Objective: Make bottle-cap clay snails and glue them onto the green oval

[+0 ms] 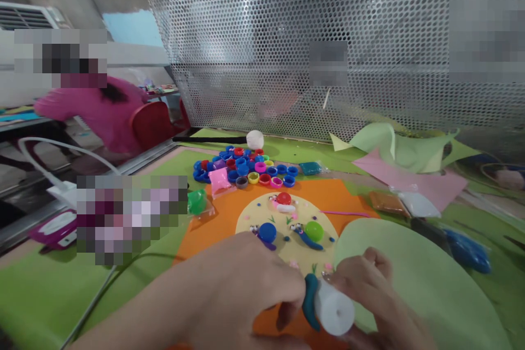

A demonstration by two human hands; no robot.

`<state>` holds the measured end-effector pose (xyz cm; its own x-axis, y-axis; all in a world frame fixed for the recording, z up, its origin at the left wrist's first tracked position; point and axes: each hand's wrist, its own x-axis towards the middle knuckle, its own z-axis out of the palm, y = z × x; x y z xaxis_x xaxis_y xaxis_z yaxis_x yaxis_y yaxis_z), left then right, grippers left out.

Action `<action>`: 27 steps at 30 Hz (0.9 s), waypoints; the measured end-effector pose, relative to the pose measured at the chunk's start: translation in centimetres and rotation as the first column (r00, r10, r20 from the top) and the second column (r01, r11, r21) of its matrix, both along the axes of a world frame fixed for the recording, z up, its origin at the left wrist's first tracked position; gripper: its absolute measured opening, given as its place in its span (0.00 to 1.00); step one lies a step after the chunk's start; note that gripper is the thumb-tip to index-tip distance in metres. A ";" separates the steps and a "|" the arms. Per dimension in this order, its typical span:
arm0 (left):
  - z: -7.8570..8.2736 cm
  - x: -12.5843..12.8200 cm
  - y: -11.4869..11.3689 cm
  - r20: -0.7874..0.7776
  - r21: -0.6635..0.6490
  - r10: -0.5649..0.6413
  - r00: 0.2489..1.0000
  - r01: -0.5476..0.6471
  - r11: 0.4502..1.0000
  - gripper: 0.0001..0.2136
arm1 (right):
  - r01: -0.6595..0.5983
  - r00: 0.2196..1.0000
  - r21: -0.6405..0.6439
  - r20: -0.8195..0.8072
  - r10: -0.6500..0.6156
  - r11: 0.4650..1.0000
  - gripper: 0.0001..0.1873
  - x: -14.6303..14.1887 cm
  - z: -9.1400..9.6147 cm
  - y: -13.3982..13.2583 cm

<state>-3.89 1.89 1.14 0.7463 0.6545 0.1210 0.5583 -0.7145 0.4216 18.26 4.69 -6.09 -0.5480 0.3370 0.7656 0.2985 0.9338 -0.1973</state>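
Observation:
Low in the head view, my right hand (pixel 369 292) is closed round a white round cap (pixel 337 309). A curved dark-teal clay piece (pixel 311 302) lies against the cap's left side. My left hand (pixel 262 279) touches that clay with bent fingertips, partly hidden from me. Just beyond is a cream round sheet (pixel 250 210) bearing clay snails with bottle-cap shells: one red (pixel 284 198), one blue (pixel 268 231) and one green (pixel 314 231). Small clay dots and green sprigs are scattered over it.
A heap of coloured bottle caps (pixel 241 165) sits behind the orange sheet (pixel 205 235). Clay packets (pixel 388 203) and a pale green round sheet (pixel 410 273) lie right. A phone-like device (pixel 53 229) with a cable is left. A person in pink (pixel 118 109) sits beyond; perforated metal (pixel 266 27) stands behind.

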 end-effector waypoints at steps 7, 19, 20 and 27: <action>0.2 0.1 0.0 -0.012 -0.010 0.015 1.000 -0.015 1.000 0.09 | 0.061 0.993 -0.052 -0.094 -0.066 0.997 0.08 -0.4 0.2 -0.1; 0.4 0.7 0.3 -0.111 -0.223 -0.061 0.992 0.035 0.974 0.11 | 0.149 0.987 0.012 -0.054 -0.148 0.989 0.07 -0.5 0.5 -0.1; 0.5 0.7 0.3 -0.111 -0.221 -0.064 0.992 0.038 0.975 0.11 | 0.150 0.988 0.015 -0.048 -0.149 0.989 0.07 -0.5 0.5 0.0; 0.4 1.3 0.1 -0.140 -0.282 -0.042 0.989 0.001 0.960 0.14 | 0.175 0.984 0.011 -0.049 -0.174 0.985 0.07 -0.6 0.3 0.1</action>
<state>-2.61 1.96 1.56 0.7565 0.6303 -0.1744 0.6135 -0.5917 0.5229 17.69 4.79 -5.77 -0.4445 0.4122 0.7953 0.4474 0.8713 -0.2016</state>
